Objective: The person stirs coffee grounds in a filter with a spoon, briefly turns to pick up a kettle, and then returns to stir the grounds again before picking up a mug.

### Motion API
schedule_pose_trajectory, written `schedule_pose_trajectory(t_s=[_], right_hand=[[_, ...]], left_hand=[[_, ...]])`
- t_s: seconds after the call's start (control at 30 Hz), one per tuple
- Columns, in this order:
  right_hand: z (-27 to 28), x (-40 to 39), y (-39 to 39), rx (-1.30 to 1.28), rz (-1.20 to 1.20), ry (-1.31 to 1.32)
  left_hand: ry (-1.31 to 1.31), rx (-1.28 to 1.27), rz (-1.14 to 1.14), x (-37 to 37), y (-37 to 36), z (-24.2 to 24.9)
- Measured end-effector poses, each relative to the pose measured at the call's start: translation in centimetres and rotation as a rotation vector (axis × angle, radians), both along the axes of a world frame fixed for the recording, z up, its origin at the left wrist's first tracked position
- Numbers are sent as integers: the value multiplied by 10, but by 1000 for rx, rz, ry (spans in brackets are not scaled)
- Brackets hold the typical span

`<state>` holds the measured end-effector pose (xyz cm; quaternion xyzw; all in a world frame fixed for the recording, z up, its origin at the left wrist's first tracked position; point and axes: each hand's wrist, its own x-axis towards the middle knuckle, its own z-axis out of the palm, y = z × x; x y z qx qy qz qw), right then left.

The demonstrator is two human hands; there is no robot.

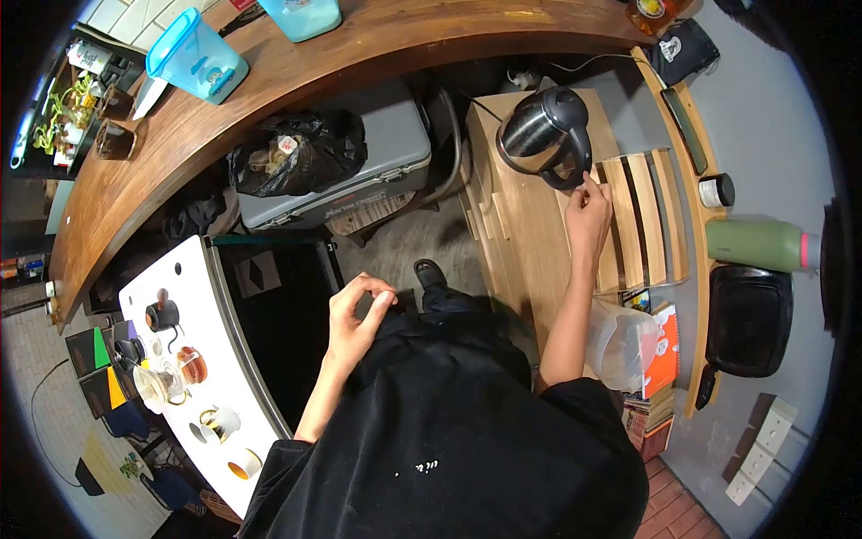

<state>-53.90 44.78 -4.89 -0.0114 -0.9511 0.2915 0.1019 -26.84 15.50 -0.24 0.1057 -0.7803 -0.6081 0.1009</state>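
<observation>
A black and steel electric kettle [541, 135] stands upright on a light wooden cabinet top [530, 211]. My right hand [589, 216] is at the lower end of its black handle, fingers pinched together at the handle's tip; whether they grip it is hard to tell. My left hand [356, 323] hovers in front of my body, between the white table and the cabinet, fingers curled and thumb apart, holding nothing.
At left, a white tabletop [193, 314] bears a glass carafe [160, 384], cups and a small kettle [163, 314]. A grey cooler [382, 135] carries a black plastic bag [301, 153]. Wooden slats [642, 220] and a green bottle [754, 244] are at right.
</observation>
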Motion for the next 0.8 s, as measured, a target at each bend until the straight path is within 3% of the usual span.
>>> schedule_pose_trajectory(t_s=[0.13,0.2,0.27,0.33,0.4,0.43,0.5,0.53,0.6,0.73,0.8], right_hand=[[37,24,-32,-144,67,-29],[46,41,-53,-200,397,-78],[52,69,-90,-481,535,-222],[55,91,-124,-575,799,-224],[76,107,-149,-528,942,-504],[77,121,-166,-573,1020,-434],[74,137,-186,-542,1264,-311],[75,146,-195,-546,1369,-378],[76,167,-215,-570,1430,-467],[86,211,-255,-721,1536,-466],[86,219,-270,-491,1794,-449]], left_hand=[[6,-3,-9,-7,-2,3],[18,-30,-17,-5,-3,4],[51,110,110,-1,1,2],[79,87,130,6,-2,-3],[145,146,309,11,-1,-3],[128,216,457,12,3,10],[5,268,494,37,-10,21],[-126,325,496,49,-14,23],[-86,336,624,72,-18,13],[66,223,761,122,-32,0],[50,-5,864,146,-38,-1]])
